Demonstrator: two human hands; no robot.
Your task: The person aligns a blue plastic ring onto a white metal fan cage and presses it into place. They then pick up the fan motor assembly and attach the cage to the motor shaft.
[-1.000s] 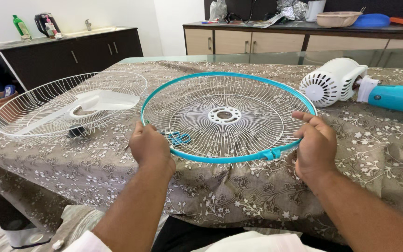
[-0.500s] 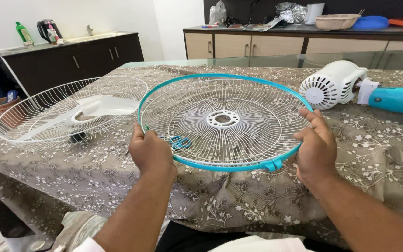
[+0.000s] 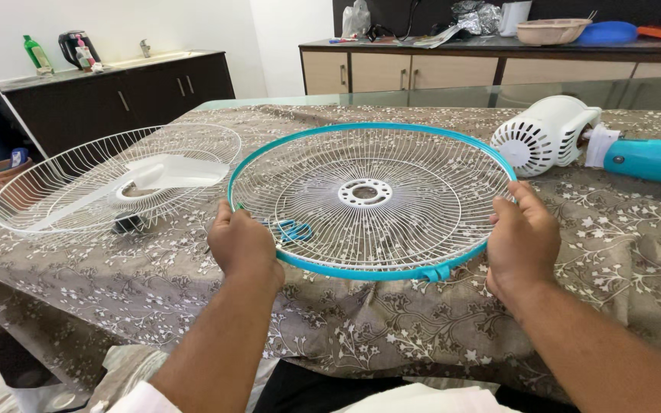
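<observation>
Both hands, left (image 3: pixel 242 243) and right (image 3: pixel 522 243), grip closed around teal-rimmed white fan guard (image 3: pixel 369 199) above patterned tablecloth (image 3: pixel 613 252).

bright even daylight, soft faint shadows, sharp focus, slight wide-angle stretch at edges

Between the two gripping hands, the fan guard (image 3: pixel 369 195) shows white wire ribs inside a teal rim, with a teal clip on the near edge. Beyond the left hand (image 3: pixel 244 243), a second guard (image 3: pixel 116 180) is all white. Beyond the right hand (image 3: pixel 522 243), the motor housing (image 3: pixel 545 136) is white and its stem (image 3: pixel 652 160) teal. Under the grip, the tablecloth (image 3: pixel 613 252) looks grey-brown, patterned with pale floral sprigs.
</observation>
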